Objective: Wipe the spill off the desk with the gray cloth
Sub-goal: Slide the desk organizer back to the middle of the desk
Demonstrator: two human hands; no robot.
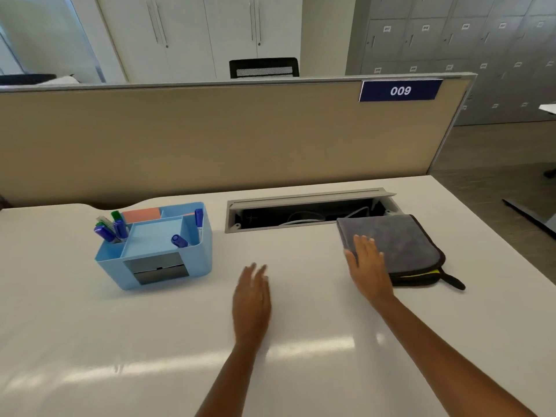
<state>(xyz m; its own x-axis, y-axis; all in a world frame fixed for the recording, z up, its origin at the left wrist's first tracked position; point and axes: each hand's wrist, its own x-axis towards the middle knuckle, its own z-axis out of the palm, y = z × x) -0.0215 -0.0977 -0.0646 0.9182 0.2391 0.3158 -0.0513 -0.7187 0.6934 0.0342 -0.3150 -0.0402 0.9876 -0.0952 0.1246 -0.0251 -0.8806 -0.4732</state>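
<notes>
The gray cloth (397, 242) lies folded on the white desk (120, 341), its far edge overlapping the open cable tray (301, 213). The right hand (368, 266) rests flat on the cloth's near-left corner, fingers spread, gripping nothing. The left hand (252, 299), blurred, is left of the cloth over bare desk, fingers loosely apart and empty. Further left of the cloth stands a blue organizer (156, 248) holding markers (111, 230)
</notes>
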